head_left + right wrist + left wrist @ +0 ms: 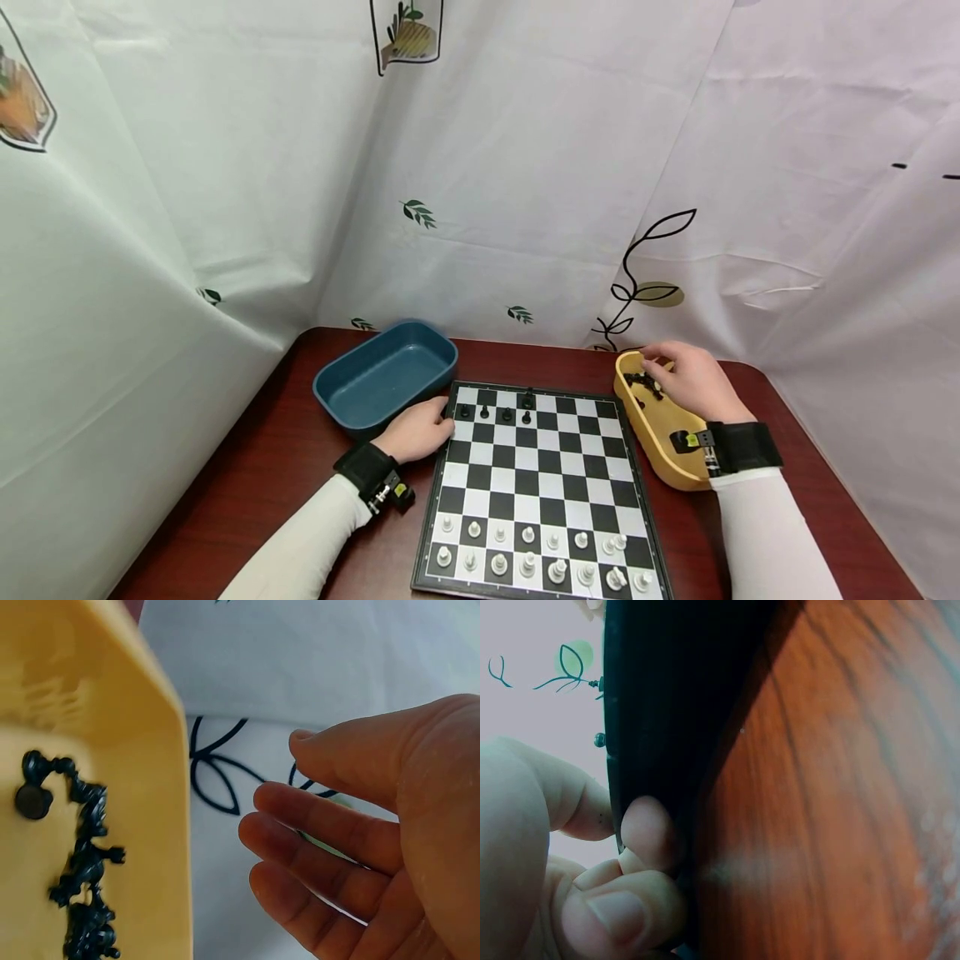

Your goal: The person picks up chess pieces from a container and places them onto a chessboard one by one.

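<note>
My left hand (420,431) sits at the left edge of the black-and-white folding chessboard (536,487), near its far left corner. In the left wrist view my fingertips (649,829) are curled against the dark board rim, thumb below, so I read it as gripping the edge, probably to keep the board from sliding on the dark red wooden table (285,450).

My right hand (693,379) hovers over the far end of the yellow oblong plastic tray (660,442), which lies along the board's right edge. From the right wrist view the fingers (315,825) are loosely spread and hold nothing; the palm faces the tray wall, not touching the pieces as far as I can tell. A heap of small black chess pieces (82,877) lies inside the tray, at the end under that hand, within easy reach.

Several black pieces (506,410) already stand on the board's far rows, left half only. The white pieces (532,554) fill the two near rows, upright apart from one or two that look tilted.

A dark blue rectangular plastic bin (386,375) sits at the table's far left, just beyond my left hand and near the board's corner. White printed sheeting (525,167) hangs behind the table.
</note>
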Motion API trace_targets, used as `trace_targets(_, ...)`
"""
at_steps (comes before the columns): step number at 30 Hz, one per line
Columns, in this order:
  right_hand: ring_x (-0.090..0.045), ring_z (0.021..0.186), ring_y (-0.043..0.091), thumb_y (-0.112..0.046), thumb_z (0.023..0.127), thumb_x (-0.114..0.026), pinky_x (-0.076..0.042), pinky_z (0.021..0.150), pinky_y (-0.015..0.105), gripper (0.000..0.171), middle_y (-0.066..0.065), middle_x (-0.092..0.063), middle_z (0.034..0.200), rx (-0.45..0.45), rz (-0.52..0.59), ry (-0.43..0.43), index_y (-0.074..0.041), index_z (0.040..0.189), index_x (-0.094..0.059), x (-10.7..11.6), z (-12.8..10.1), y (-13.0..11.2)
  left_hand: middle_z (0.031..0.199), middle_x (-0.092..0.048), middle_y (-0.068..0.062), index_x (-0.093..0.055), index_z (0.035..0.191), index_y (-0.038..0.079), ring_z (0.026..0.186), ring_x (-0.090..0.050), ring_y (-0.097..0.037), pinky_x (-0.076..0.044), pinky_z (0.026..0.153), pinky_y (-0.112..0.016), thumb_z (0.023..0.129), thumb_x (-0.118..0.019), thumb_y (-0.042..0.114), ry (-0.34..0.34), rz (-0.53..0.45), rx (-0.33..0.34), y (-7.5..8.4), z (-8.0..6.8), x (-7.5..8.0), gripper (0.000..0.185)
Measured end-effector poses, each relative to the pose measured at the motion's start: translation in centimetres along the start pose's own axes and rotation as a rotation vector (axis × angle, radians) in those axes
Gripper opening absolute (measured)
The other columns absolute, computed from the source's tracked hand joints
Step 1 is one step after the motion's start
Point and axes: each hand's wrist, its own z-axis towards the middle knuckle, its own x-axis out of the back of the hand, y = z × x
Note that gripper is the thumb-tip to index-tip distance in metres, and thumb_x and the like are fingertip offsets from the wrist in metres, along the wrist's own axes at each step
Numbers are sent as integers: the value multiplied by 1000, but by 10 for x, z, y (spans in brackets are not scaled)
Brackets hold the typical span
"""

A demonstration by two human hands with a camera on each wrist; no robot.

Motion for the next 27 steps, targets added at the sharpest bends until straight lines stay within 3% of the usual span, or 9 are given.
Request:
trace_targets(8,-74,105,40,-17,105,-75,-57,88,60,29,21,-78,121,-36,-29,-64,0,129,-79,-9,2,16,92,-67,4,-69,139,5,85,-62,-14,-53,87,-41,103,-59,22,-3,6,-1,-2,1,-1,41)
trace_targets(16,-68,96,35,-17,100,-79,-53,88,60,37,24,-75,118,-62,-72,-155,4,131,-75,-18,3,29,94,-69,3,-69,139,3,85,-63,-14,-54,86,-41,102,-58,23,6,1,-17,-4,1,-2,43)
trace_targets(27,-69,108,42,-12,97,-82,-53,97,64,35,25,-76,122,-44,-65,-195,7,125,-76,-29,0,35,87,-65,4,-70,136,5,82,-62,-14,-53,85,-41,102,-59,21,4,7,-1,-2,1,-1,39)
